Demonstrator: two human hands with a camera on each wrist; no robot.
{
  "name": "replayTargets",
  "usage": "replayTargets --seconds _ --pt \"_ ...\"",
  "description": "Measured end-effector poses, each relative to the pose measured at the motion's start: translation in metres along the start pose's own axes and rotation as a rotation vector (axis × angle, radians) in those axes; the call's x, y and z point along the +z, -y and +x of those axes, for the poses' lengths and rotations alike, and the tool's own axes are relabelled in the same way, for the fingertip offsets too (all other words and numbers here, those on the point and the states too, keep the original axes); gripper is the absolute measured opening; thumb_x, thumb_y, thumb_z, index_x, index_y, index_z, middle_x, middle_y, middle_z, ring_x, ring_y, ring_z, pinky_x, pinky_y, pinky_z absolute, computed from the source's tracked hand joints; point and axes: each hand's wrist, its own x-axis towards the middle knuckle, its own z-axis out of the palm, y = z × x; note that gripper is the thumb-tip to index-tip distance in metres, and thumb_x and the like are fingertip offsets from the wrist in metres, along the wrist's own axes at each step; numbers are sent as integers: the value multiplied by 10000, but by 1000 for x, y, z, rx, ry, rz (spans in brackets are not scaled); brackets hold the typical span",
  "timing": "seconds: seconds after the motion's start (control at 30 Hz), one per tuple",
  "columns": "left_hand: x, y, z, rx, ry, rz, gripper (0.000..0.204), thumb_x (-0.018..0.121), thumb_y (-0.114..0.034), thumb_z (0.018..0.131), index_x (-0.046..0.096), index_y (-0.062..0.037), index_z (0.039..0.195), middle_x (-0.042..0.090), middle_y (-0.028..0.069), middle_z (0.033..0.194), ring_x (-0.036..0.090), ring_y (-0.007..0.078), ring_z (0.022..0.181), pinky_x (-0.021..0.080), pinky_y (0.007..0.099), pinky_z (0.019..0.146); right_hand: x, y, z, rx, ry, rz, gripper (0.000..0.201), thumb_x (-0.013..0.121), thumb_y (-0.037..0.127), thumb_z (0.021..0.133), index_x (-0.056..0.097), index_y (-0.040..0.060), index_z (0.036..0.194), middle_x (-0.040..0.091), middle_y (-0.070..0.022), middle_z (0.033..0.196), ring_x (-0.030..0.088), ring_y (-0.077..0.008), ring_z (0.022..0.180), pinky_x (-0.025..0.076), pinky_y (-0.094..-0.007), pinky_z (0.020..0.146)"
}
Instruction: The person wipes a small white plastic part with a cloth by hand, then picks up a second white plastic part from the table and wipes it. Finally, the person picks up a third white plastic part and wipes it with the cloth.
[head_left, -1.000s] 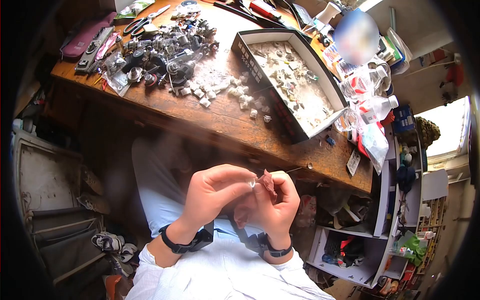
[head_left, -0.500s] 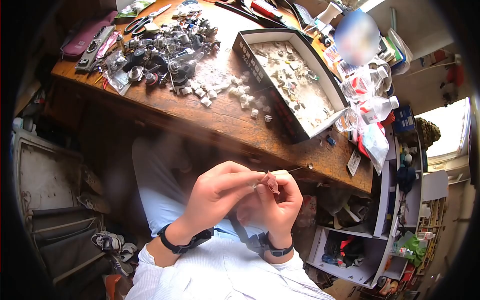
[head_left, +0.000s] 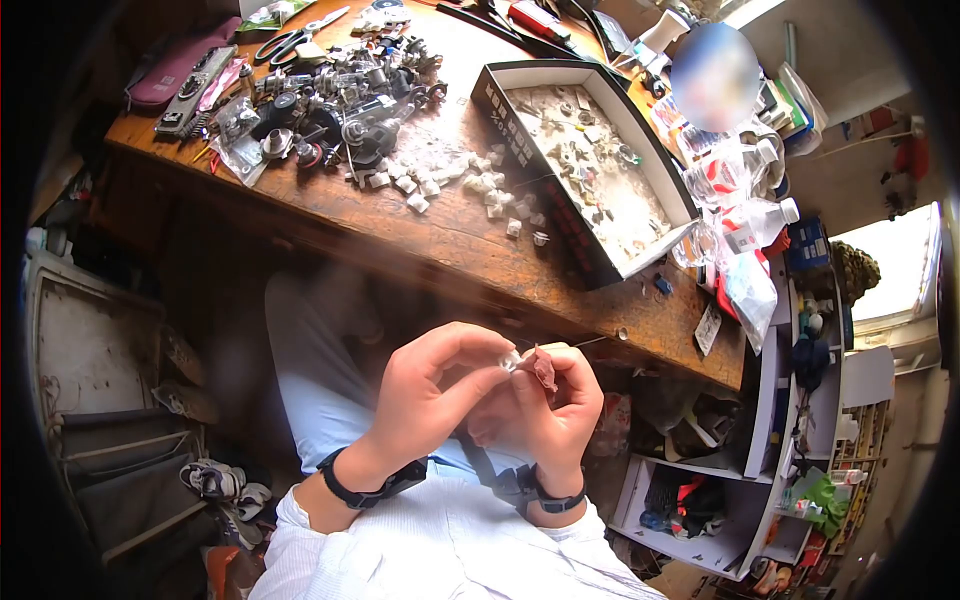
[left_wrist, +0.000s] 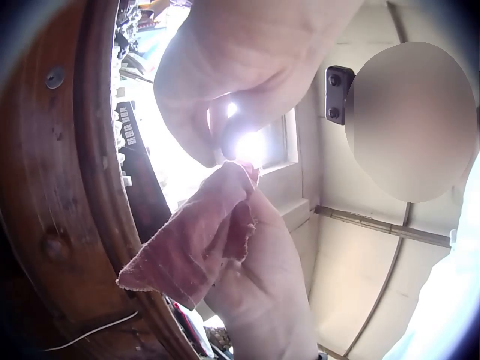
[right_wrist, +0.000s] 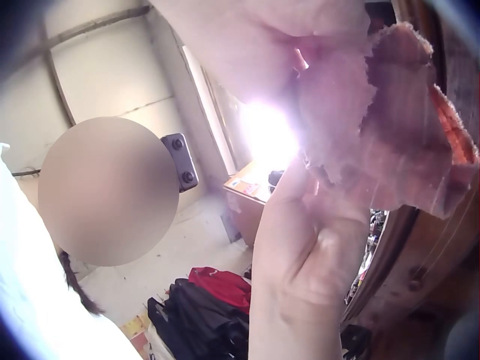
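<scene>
In the head view my left hand point(head_left: 425, 385) pinches a small whitish, clear-looking piece point(head_left: 511, 361) between thumb and fingertips. Close beside it, my right hand point(head_left: 562, 405) grips a ragged reddish-brown piece of cloth point(head_left: 541, 368), its edge sticking up past the thumb. Both sets of fingertips meet at the small piece, above the lap and just short of the table edge. From the left wrist, the cloth point(left_wrist: 191, 240) hangs down in folds with a frayed border. Seen from the right wrist, the cloth point(right_wrist: 405, 120) spreads out beside the palm; fingers mostly hide the small piece.
On the wooden table point(head_left: 440, 235) lie a heap of bulb-like parts point(head_left: 350, 110), several small white pieces point(head_left: 420, 190) and scissors point(head_left: 300, 38). A black-sided open box point(head_left: 590, 165) holds small bits. Plastic bottles point(head_left: 745, 215) lie at the right; a shelf unit point(head_left: 700, 540) stands below.
Half a second ago the left fingertips had moved right, against the cloth, covering most of the small piece. Now they have drawn slightly back left, and the piece shows again.
</scene>
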Motion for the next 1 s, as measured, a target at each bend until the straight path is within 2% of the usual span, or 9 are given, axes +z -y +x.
replayTargets --seconds 0.17,0.27,0.33,0.47,0.53,0.63,0.73,0.8,1.0 --pt "-1 1 0 33 7 19 215 632 101 863 620 73 1075 632 113 1055 647 163 977 524 271 887 -1 1 1 -8 10 5 141 672 -53 875 601 -26 993 601 -32 928 579 -61 804 458 -187 707" --pt "-1 -1 0 7 6 -5 222 642 98 856 626 72 1075 643 116 1042 649 165 977 524 273 886 -1 1 1 -4 11 2 142 669 -57 875 601 -26 995 600 -32 927 577 -61 800 456 -187 706" --pt "-1 -4 0 -71 -3 -31 213 653 92 851 635 74 1062 652 116 1023 653 169 972 524 275 880 -1 2 1 -1 12 -1 141 667 -59 875 601 -26 995 600 -32 927 576 -61 798 455 -186 705" --pt "-3 -3 1 -85 0 -48 201 665 96 836 654 64 1034 656 117 1011 656 170 959 526 278 872 0 4 1 -9 8 -17 136 665 -59 878 601 -25 993 600 -34 927 577 -61 797 455 -184 705" --pt "-6 -1 2 21 28 37 207 670 108 821 668 54 1021 657 116 1008 658 168 945 533 280 854 -1 3 1 -8 3 -28 134 664 -58 878 601 -24 992 600 -35 927 577 -61 796 455 -184 705" --pt "-7 -1 5 66 56 92 235 672 118 808 671 47 1032 657 117 1003 659 166 938 540 278 840 -1 4 1 -33 7 -40 131 666 -56 878 601 -24 987 599 -37 930 583 -63 802 460 -187 707" --pt "-6 -2 5 33 43 64 223 664 114 817 668 57 1033 654 115 1008 659 162 934 545 272 837 1 8 2 56 -28 -48 190 664 -101 821 543 11 914 576 -37 912 507 -79 806 406 -199 738" --pt "-1 -2 4 7 14 29 214 661 110 822 668 60 1030 653 114 1012 659 159 931 545 269 842 -3 2 1 -36 -15 -59 142 668 -61 871 586 -26 983 602 -41 946 604 -70 846 480 -197 739" --pt "1 -3 4 -29 -11 17 201 660 93 831 670 64 1030 653 112 1016 664 153 912 550 265 838 -2 0 -1 -35 -71 -123 156 679 -46 845 574 -18 958 614 -48 933 625 -78 797 505 -205 703"
